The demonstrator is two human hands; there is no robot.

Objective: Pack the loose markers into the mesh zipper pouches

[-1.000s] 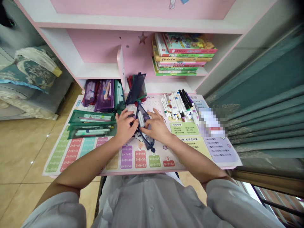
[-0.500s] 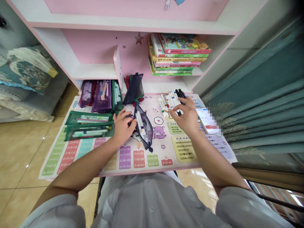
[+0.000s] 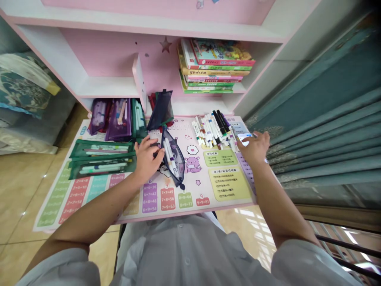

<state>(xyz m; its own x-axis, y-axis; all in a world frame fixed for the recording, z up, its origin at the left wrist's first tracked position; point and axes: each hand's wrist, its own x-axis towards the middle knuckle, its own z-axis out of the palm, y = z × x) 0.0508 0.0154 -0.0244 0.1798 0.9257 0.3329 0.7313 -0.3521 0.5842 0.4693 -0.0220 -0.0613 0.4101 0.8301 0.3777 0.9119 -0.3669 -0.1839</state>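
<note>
My left hand (image 3: 145, 161) was curled against the navy mesh pencil pouch (image 3: 174, 171) on the printed desk mat (image 3: 190, 190); past the loose markers (image 3: 210, 133), my right hand (image 3: 256, 149) lay over a phone (image 3: 243, 139), neither grip clear enough to call.

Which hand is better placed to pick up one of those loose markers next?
Probably the right hand: it is on the phone, right beside the markers. The left hand is farther off, at the mesh pouch.
</note>
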